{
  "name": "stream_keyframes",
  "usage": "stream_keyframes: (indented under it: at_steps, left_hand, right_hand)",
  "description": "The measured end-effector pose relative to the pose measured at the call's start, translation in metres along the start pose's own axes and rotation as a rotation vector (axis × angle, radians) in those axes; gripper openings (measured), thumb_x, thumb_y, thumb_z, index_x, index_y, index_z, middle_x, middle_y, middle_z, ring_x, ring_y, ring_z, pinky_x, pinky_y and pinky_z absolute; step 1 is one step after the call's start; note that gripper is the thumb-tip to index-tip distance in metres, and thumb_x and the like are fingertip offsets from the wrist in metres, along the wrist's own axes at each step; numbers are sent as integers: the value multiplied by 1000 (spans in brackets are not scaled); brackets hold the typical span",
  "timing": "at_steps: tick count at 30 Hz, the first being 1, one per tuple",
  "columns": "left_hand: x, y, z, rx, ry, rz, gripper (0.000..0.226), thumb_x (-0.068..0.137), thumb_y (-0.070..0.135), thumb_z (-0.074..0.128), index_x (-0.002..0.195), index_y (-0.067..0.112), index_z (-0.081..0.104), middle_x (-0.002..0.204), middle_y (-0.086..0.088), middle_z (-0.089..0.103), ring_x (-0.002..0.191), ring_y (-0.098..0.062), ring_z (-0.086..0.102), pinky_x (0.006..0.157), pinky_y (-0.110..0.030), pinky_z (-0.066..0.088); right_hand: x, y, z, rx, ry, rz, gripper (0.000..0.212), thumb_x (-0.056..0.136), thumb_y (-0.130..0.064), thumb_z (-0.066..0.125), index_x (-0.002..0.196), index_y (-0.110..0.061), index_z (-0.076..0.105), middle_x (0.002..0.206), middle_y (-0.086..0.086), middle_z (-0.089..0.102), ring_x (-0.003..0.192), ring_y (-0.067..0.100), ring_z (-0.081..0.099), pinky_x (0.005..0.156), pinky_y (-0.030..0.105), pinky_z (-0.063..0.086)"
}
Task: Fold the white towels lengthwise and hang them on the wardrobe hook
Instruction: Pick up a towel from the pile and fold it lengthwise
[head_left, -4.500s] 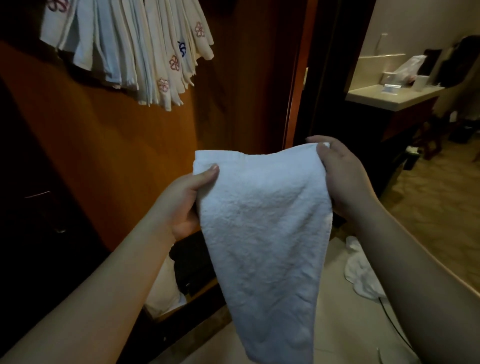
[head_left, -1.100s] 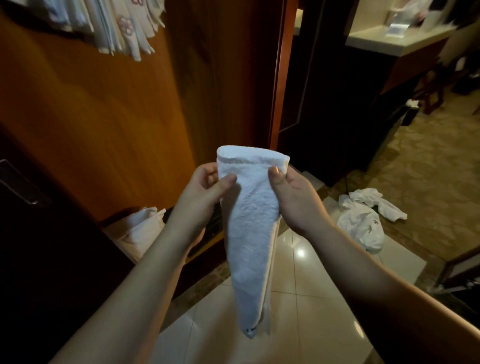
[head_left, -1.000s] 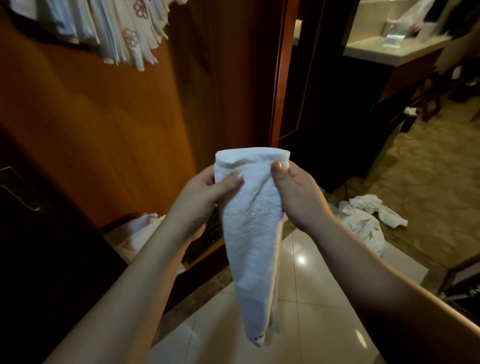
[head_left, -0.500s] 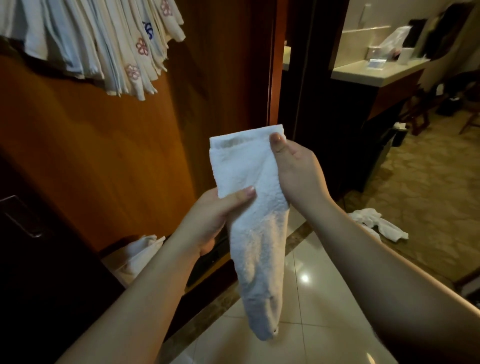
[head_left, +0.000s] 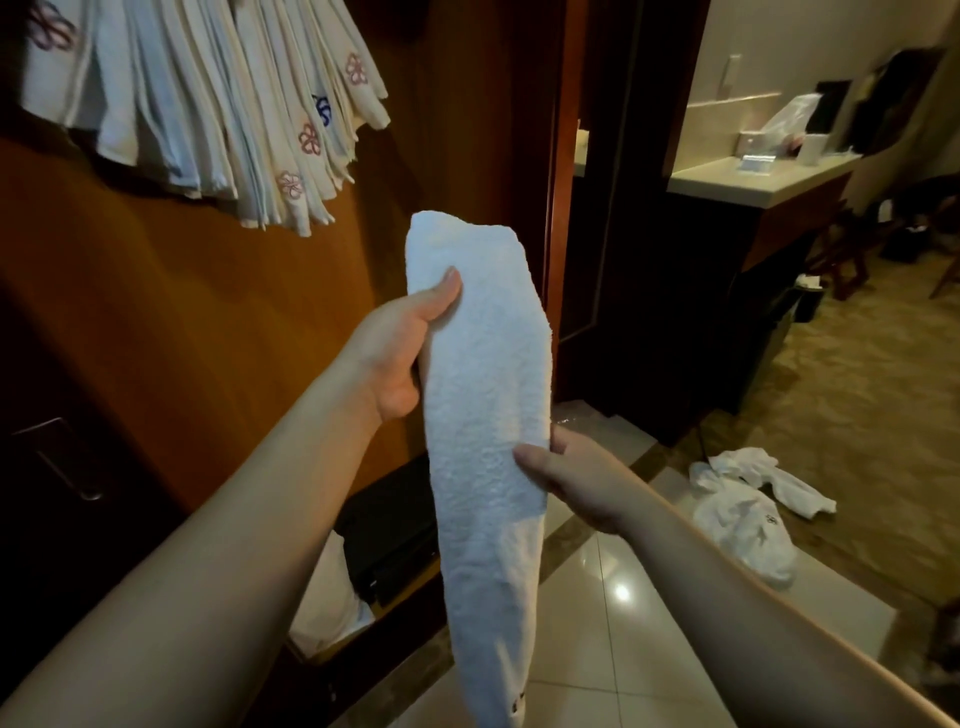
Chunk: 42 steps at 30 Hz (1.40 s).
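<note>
Glossy tiled floor (head_left: 613, 644) is carrying crumpled white cloths (head_left: 748, 509) at its 3 o'clock side, beside the carpet (head_left: 857, 395). A pale counter (head_left: 748, 182), at 1 o'clock, is bearing small blurred items.

Both forearms bare right up to the frame edge, so no sleeves showing; left hand (head_left: 395, 358) and right hand (head_left: 576, 480) bare too; short plain fingernails on the thumbs.

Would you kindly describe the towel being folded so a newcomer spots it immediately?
Start at the orange-brown wooden wardrobe panel. In front of it, both hands hold a long, narrow white terry towel. Unlike the hanging embroidered towels or the crumpled white cloths on the floor, it is plain and held.
</note>
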<state>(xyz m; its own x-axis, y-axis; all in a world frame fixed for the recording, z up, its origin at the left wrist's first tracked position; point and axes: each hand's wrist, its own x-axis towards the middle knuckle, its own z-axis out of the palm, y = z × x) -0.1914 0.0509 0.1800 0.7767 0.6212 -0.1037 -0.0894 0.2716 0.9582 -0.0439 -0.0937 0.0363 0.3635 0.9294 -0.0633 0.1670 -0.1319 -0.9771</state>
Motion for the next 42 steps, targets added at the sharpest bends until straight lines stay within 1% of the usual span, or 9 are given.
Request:
stream_keyframes:
  at_steps: [5, 11, 16, 22, 25, 35, 37, 39, 42]
  left_hand:
    - [10, 16, -8, 11, 3, 12, 48, 84, 45, 73, 124, 19, 64, 107, -6, 77, 97, -27, 75, 71, -44, 61]
    - [15, 32, -13, -2, -110, 37, 44, 89, 42, 70, 124, 17, 66, 117, -9, 74, 109, -31, 71, 84, -48, 57]
    - [18, 47, -18, -30, -181, 52, 46, 89, 38, 70, 127, 14, 64, 123, -11, 71, 116, -33, 67, 91, -51, 55]
    - [24, 58, -24, -95, -256, 40, 28, 95, 33, 64, 109, 14, 79, 120, -11, 73, 119, -33, 66, 87, -50, 57]
    - [25, 61, -23, -130, -222, 44, 34, 93, 31, 66, 120, 11, 73, 122, -13, 71, 117, -33, 66, 88, -51, 57]
    - [36, 62, -10, -133, -13, 13, 36, 90, 25, 71, 120, 11, 57, 102, -15, 77, 96, -37, 74, 76, -55, 60]
    - [42, 63, -9, -117, 27, -8, 37, 90, 24, 71, 120, 12, 55, 100, -16, 77, 93, -38, 74, 76, -57, 59]
    - [50, 66, -7, -118, 53, -29, 38, 91, 23, 71, 124, 12, 53, 101, -18, 76, 93, -40, 74, 77, -60, 58]
    - [64, 71, -4, -121, 71, -37, 48, 91, 20, 70, 132, 13, 48, 103, -20, 75, 93, -42, 73, 81, -64, 56]
  right_hand:
    - [-5, -2, 16, 238, 131, -160, 49, 83, -40, 72, 124, -26, 50, 115, -15, 72, 108, 8, 69, 81, 19, 56]
    - [-8, -2, 32, -26, 15, -6, 77, 59, -76, 72, 121, -32, 60, 108, -13, 74, 97, 3, 72, 81, 20, 56]
    - [-2, -8, 18, -66, 23, 7, 76, 49, -82, 77, 109, -38, 62, 100, -26, 73, 93, -2, 71, 80, 21, 54]
    - [4, -12, 6, 51, -3, -50, 96, 49, -73, 88, 126, -24, 60, 116, -4, 74, 107, 17, 72, 99, 47, 55]
    - [5, -16, 3, 77, 25, -95, 102, 47, -74, 88, 130, -23, 58, 120, 0, 73, 110, 20, 71, 100, 52, 54]
    - [-7, -32, -3, -173, -159, 9, 87, 65, -99, 41, 101, -26, 73, 98, -15, 76, 95, 3, 72, 94, 33, 53]
    - [-9, -30, -1, 29, -208, 38, 80, 71, -86, 56, 113, -19, 70, 108, -7, 76, 108, 11, 70, 103, 37, 52]
    - [-11, -28, 1, 339, -259, 112, 92, 54, -71, 86, 118, -8, 66, 110, 3, 76, 109, 19, 70, 93, 31, 56]
    - [-11, -26, 4, 572, -366, 163, 92, 36, -46, 103, 112, -6, 70, 106, 10, 76, 100, 24, 73, 80, 32, 60]
